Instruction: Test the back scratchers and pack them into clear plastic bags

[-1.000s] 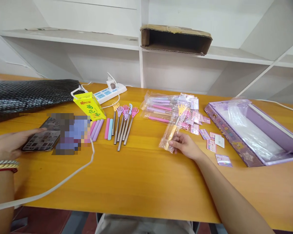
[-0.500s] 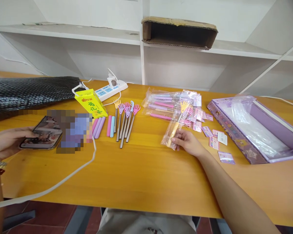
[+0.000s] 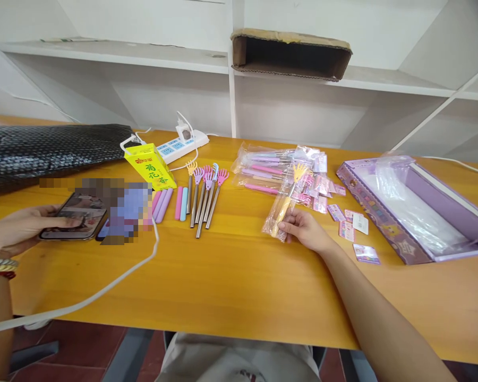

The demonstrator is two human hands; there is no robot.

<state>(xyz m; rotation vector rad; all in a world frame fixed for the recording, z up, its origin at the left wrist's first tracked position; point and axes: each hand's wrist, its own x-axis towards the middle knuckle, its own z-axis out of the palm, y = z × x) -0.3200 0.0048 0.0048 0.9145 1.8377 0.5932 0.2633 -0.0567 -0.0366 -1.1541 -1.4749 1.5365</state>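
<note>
My left hand (image 3: 24,225) is closed around the near side of a smartphone (image 3: 82,223), its thumb stretched across the lit screen. A yellow back scratcher (image 3: 284,207) in a clear plastic sleeve is pinched by the handle in my right hand (image 3: 302,228), claw end pointing away from me. Beyond it lies a pile of bagged back scratchers (image 3: 263,167) with printed cards. Between my hands, several bare metal back scratchers (image 3: 201,199) with coloured claws lie side by side, next to loose pink, purple and blue handle sleeves (image 3: 179,204).
A yellow tea box (image 3: 151,167) stands before a white power strip (image 3: 187,146). Small printed cards (image 3: 346,229) lie beside an open purple box (image 3: 394,223). A white cable (image 3: 115,286) crosses the left side. Black bubble wrap (image 3: 56,154) lies far left; a cardboard box (image 3: 290,53) sits on the shelf.
My left thumb has reached farther right over the phone screen, and the hand and phone have shifted slightly right. My right hand keeps hold of the bagged yellow back scratcher, almost still.
</note>
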